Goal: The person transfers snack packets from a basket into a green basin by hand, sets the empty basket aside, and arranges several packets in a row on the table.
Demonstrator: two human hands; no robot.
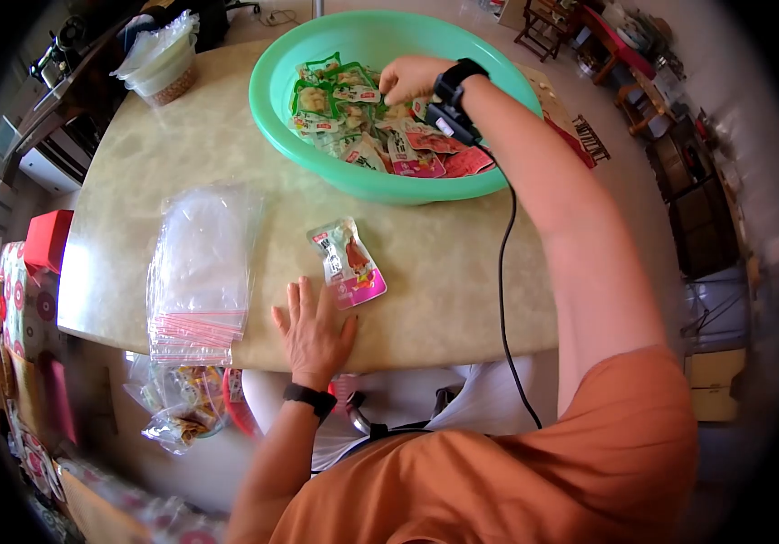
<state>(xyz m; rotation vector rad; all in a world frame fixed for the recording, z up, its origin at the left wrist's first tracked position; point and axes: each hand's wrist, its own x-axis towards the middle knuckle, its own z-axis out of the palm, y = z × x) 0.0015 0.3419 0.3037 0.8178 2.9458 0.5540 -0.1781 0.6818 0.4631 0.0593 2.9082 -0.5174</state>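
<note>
My left hand (312, 331) lies flat on the table near its front edge, fingers spread and holding nothing. Just beyond its fingertips is a single snack packet (349, 261), silver with a pink lower end. My right hand (407, 80) reaches into a large green plastic basin (376, 186). Its fingers are bent and pressed together over the heap of snack packets (353, 113); what they grip, if anything, is hidden. Green-edged clear packets fill the left of that heap, pink and red ones (421, 152) the front right.
A stack of clear zip bags (199, 263) lies on the table (444, 272) at left. Farther back stands a tub lined with plastic (167, 68). A black cable (503, 290) hangs from my right wrist across the table edge. Bagged packets (192, 399) sit below the table.
</note>
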